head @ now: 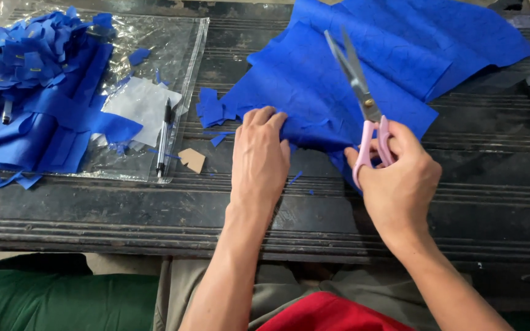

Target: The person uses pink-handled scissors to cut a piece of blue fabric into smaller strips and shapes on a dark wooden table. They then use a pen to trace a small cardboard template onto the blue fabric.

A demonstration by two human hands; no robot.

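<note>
From the head view, a blue sheet (363,67), creased and marked with thin drawn lines, lies spread on a dark ribbed table (93,214). Everything else is best placed from that sheet.

The left hand (260,156) rests palm down on the sheet's near edge, fingers together and curled over the rim, pinching the material flat against the table. The right hand (397,178), at the sheet's near right corner, grips pink-handled scissors (363,98), thumb and fingers closed through the loops. The blades point away across the sheet and lie nearly shut, raised above the material rather than biting into it, as far as I can judge.

The step in hand looks like cutting outlined shapes from the sheet: the hold is set and the scissors are poised but not yet engaged. The next move would call for opening the blades, bringing them to the edge between the two hands, and following a drawn line while the left hand keeps the material taut. The sheet's edge lies directly under the left fingertips and just beside the right knuckles.

Left of the sheet, a few blue scraps (213,110) touch its edge. Farther left lie a tan card template (192,159), a pen (165,138) and a clear plastic bag (173,49). On the bag sits a heap of cut blue pieces (32,61), well apart from both hands.
</note>
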